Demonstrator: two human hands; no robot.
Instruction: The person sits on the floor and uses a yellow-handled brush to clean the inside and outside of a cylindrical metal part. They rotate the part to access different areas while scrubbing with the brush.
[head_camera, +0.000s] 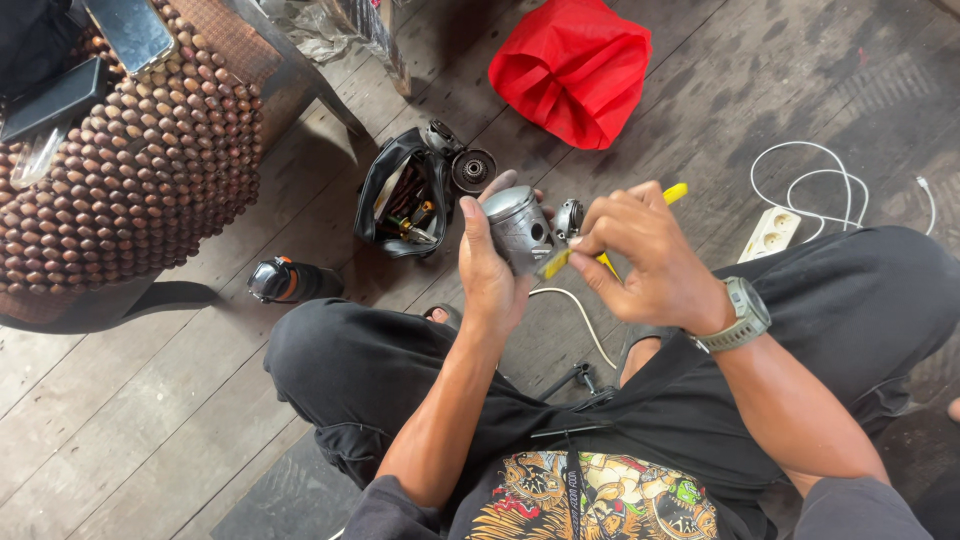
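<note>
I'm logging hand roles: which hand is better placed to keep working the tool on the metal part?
Right. The right hand pinches the yellow tool against the piston; the left hand grips the piston.

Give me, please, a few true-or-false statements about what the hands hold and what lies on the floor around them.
1. The left hand holds a grey metal piston. True.
2. The right hand holds a blue hammer. False: it grips a yellow-handled tool.
3. A red bag lies on the wooden floor. True.
4. The black tool pouch is zipped shut. False: it lies open, tools showing.
5. A white power strip lies on the floor. True.
</note>
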